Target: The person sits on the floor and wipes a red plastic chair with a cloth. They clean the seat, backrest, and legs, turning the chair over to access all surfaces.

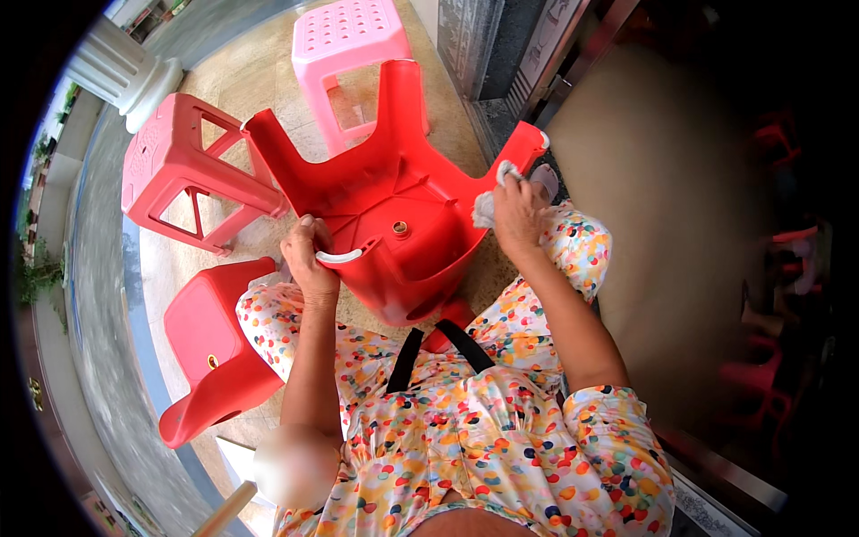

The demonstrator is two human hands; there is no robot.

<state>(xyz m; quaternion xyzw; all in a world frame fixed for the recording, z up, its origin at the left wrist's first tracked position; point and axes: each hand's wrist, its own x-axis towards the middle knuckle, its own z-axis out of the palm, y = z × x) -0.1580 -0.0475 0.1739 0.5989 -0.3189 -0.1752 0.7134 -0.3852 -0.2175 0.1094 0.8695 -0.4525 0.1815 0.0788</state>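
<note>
Before me a red plastic chair (pixel 429 201) is turned with its underside and legs facing up. White caps sit on the leg ends. My left hand (pixel 310 258) grips the end of the near left leg, thumb on top by the white cap. A greyish-white cloth (pixel 484 209) is bunched in my right hand (pixel 518 216), which is at the leg on the right and partly hides it. A round fitting (pixel 400 229) shows in the middle of the chair's underside.
A pink stool (pixel 349 40) stands beyond the chair, and another pink stool (pixel 181 168) at the left. Below that lies a red plastic chair (pixel 208 335) on the tiled floor. A white column base (pixel 151 87) is at upper left, a door frame (pixel 564 80) at upper right.
</note>
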